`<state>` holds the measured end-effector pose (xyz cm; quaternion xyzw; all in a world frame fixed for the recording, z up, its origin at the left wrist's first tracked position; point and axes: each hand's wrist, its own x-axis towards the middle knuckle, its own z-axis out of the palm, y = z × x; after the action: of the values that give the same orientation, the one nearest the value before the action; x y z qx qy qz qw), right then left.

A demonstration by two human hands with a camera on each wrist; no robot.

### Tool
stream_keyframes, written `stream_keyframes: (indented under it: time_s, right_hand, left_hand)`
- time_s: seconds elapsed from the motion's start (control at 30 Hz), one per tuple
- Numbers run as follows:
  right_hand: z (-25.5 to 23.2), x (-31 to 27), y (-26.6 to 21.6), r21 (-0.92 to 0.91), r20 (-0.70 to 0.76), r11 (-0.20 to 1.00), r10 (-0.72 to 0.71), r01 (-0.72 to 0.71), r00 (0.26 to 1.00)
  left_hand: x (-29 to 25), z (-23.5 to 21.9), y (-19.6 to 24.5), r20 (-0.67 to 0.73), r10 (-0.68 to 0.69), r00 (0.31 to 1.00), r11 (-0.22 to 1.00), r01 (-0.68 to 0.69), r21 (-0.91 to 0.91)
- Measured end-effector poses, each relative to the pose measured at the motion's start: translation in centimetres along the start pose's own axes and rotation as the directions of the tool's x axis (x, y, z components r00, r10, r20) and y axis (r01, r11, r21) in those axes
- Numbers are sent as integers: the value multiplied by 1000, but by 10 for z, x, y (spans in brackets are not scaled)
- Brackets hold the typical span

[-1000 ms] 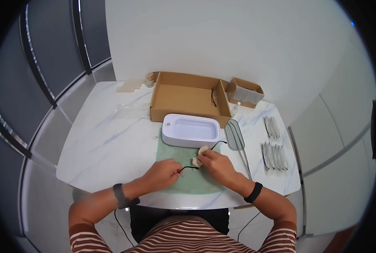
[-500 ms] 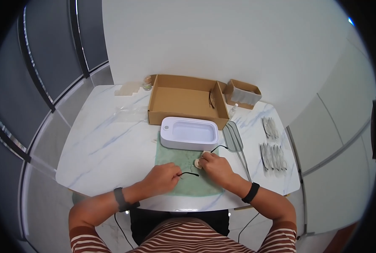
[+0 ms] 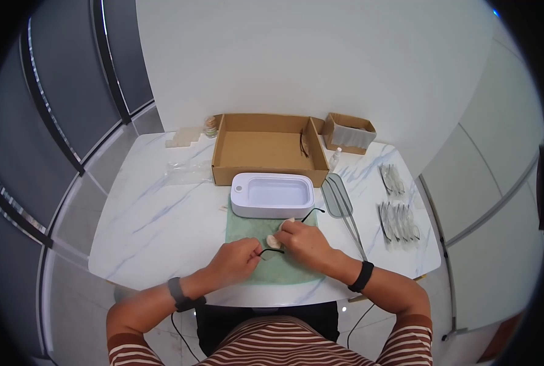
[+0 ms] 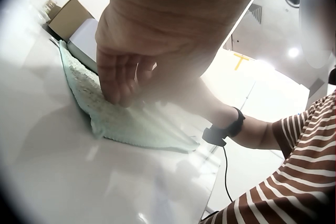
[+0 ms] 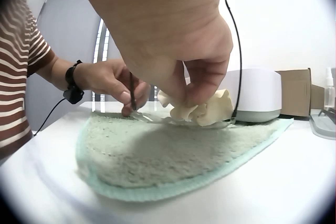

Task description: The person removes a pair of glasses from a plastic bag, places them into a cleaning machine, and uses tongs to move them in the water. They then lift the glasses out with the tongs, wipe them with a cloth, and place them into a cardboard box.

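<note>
A pair of eyeglasses (image 5: 240, 56) with thin black temples and clear lenses is held just over a pale green towel (image 3: 241, 230). My left hand (image 3: 236, 257) pinches the frame at one end, near the hinge of a temple. My right hand (image 3: 305, 244) grips a cream cloth (image 5: 212, 109), bunched around the lens at the other end. That end's temple stands up past the right hand in the right wrist view. In the left wrist view, my left hand (image 4: 126, 71) hides the glasses.
Behind the towel stands a white cleaner tub (image 3: 240, 208), backed by an open cardboard box (image 3: 247, 149) with dark glasses inside. To the right lie a grey-green tray (image 3: 335, 195), a small bottle (image 3: 335, 158), a smaller box (image 3: 351, 137) and several wrapped glasses (image 3: 397, 222).
My right hand and the cloth have shifted slightly left along the glasses, toward the left hand. The left hand keeps its pinch on the frame. The head view has tilted a little.
</note>
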<state>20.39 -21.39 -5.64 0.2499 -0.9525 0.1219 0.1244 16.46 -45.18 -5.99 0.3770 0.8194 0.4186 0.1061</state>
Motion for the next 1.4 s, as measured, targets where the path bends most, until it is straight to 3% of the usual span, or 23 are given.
stream_keyframes:
  time_s: [0.33,0.4,0.57,0.63,0.93,1.03,1.1,1.23,1.4]
  right_hand:
    - [15,1,-18,83,29,995,-51,48,998]
    - [24,-1,-18,85,9,986,-148,147,989]
    - [26,-4,-21,136,29,981,-144,139,989]
    - [26,-6,-21,144,45,980,-146,138,988]
    - [9,-2,-10,141,19,988,-62,59,998]
    - [-14,2,-5,100,9,994,52,-53,999]
    - [-11,-1,8,-18,10,989,149,-149,989]
    - [8,-12,22,-95,76,983,164,-157,983]
    - [-16,-1,-4,-17,73,995,103,-102,992]
  left_hand:
    - [-1,2,-3,-14,33,999,999,-32,26]
    - [-1,2,-3,-2,19,1000,999,-19,30]
    - [-1,1,-3,5,3,1000,1000,-3,23]
    - [0,2,-6,4,58,998,995,-58,75]
    - [0,1,0,0,55,998,994,-55,95]
    - [-2,1,-2,-1,56,998,997,-56,60]
    - [-3,1,-3,-2,56,998,996,-56,64]
    - [-1,0,3,-11,36,999,998,-35,49]
    - [-2,2,-1,2,41,999,997,-41,69]
